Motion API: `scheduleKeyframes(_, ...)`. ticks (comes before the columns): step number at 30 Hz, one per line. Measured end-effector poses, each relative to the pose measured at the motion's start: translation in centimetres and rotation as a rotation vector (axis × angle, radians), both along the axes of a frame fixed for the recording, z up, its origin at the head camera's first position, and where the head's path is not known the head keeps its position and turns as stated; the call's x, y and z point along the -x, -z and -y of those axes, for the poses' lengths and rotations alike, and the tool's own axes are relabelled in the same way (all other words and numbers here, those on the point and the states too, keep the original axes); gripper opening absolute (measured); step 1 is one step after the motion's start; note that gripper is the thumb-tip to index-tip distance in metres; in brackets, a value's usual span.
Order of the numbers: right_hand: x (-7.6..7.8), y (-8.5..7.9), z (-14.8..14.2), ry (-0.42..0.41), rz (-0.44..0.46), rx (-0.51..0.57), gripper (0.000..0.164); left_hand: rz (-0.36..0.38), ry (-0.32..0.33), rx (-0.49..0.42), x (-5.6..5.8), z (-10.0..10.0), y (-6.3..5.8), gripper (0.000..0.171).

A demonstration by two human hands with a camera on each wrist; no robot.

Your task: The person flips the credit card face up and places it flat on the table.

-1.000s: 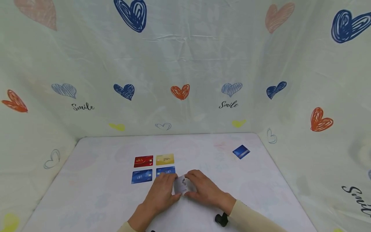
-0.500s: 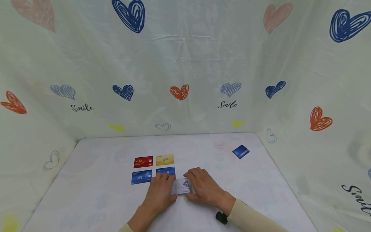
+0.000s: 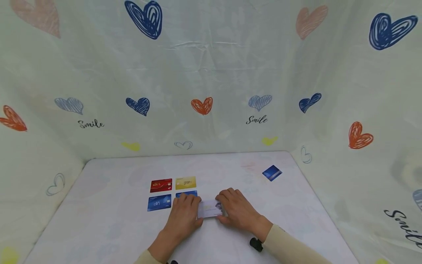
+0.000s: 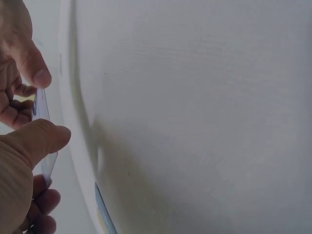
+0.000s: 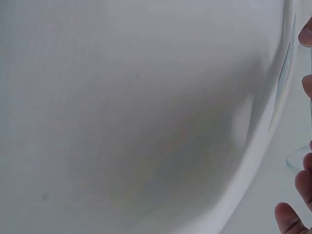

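Note:
A white card [image 3: 210, 209] with a small dark picture at its right end is held level just above the table in the head view. My left hand [image 3: 182, 216] pinches its left end between thumb and fingers. At the right end, the thumb and fingers of my right hand [image 3: 240, 212] grip it. Seen edge-on in the left wrist view, the card [image 4: 42, 108] looks thin, with a see-through part near the left thumb. The right wrist view catches only some fingertips [image 5: 305, 187] at its edge.
Left of the hands lie a red VIP card [image 3: 161, 185], a yellow card [image 3: 185, 182], a blue VIP card [image 3: 159, 202] and another blue card [image 3: 187, 193] partly covered by the left hand. A blue card [image 3: 272, 173] lies far right on the white table [image 3: 99, 227]. Curtains [image 3: 211, 73] surround it.
The white card has turned from a tilted stance to lying level between the hands. My right hand has shifted slightly right, away from the left hand. The other cards stay put.

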State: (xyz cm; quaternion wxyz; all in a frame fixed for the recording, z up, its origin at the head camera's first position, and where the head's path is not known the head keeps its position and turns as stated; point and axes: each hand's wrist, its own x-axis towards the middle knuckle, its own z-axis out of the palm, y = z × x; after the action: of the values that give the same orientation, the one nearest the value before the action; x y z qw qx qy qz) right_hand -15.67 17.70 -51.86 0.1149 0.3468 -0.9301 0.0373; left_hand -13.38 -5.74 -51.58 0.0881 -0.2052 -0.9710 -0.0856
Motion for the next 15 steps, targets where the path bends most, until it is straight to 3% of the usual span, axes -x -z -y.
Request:
scheduleKeyframes(7,1.4,0.3,-1.5,0.000,-0.067,0.006,0.059,-0.029,0.032,0.030,1.7,-1.1,0.2,0.067)
scheduleKeyframes(15,2.9,0.5,-2.1,0.042,-0.034,-0.043,0.053,0.002,0.031,0.039,3.2,-2.3,0.5,0.065)
